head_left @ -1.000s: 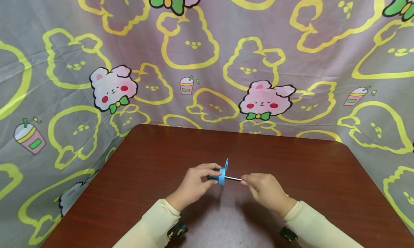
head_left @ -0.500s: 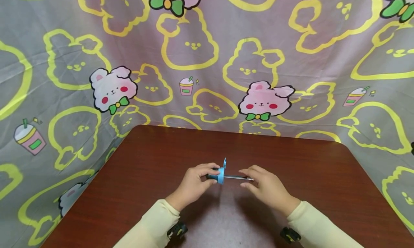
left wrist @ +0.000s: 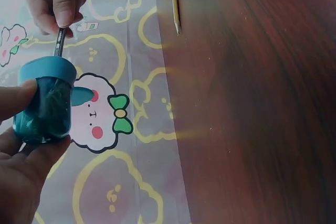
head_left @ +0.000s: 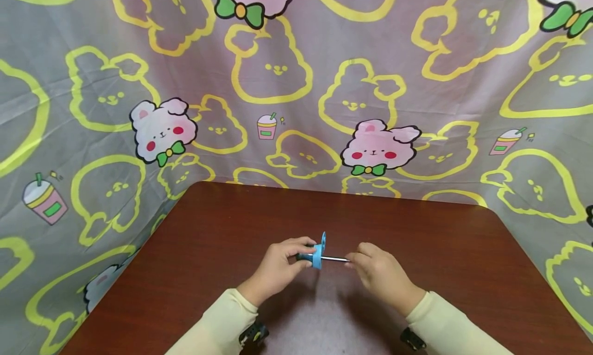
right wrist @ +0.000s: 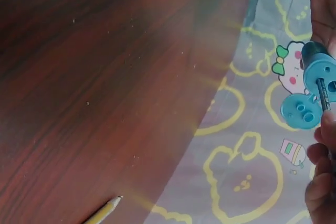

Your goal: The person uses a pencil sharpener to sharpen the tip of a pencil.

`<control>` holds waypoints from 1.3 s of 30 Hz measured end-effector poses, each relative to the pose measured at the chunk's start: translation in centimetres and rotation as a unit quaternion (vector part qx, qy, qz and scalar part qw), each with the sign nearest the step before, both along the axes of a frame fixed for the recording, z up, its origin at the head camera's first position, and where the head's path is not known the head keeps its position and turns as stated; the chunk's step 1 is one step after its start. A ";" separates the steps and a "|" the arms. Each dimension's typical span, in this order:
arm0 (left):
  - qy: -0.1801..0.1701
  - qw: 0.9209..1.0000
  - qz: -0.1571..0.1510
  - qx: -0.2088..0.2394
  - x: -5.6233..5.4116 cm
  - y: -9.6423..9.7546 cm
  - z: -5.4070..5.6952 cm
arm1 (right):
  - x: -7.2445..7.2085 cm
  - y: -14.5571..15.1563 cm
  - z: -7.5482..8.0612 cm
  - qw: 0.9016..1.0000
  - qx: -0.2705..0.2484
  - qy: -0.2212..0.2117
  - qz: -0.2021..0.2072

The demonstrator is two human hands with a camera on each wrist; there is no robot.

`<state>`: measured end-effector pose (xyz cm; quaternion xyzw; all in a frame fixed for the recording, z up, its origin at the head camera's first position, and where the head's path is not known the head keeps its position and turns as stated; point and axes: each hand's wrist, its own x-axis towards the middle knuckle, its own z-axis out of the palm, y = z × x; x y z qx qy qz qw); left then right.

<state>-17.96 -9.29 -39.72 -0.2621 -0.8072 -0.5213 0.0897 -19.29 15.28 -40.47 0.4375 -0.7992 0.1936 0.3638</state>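
My left hand [head_left: 278, 267] grips a blue pencil sharpener [left wrist: 44, 106] with a see-through tub, holding it above the table. Its round flip lid [right wrist: 301, 112] hangs open beside the two-holed top. A dark pencil [head_left: 335, 259] sits with its tip in one of the holes; the tip itself is hidden inside. On the pencil's other end, my right hand [head_left: 382, 272] pinches between thumb and curled fingers. Shavings appear to lie inside the tub in the left wrist view.
A yellow pencil [left wrist: 175, 3] shows on the brown wooden table [head_left: 250, 211] in both wrist views. A patterned cloth [head_left: 296, 108] hangs round the table's back and sides.
Half a second ago my right fingers were spread loosely about the pencil's end; now they pinch it again, as they did a second ago. The left hand keeps its grip on the sharpener.
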 end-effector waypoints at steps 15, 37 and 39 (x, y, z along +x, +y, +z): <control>0.165 0.984 -0.012 -0.061 -0.1 0.1 -0.1 | -0.1 0.5 2.3 0.829 -0.091 -0.550 -0.041; -0.058 0.998 -0.003 0.030 -0.1 0.0 0.2 | -0.2 0.0 -0.2 1.000 0.023 0.016 -0.008; -0.032 0.999 0.000 0.005 0.0 0.0 0.3 | 0.1 0.0 0.1 0.998 0.023 -0.056 -0.003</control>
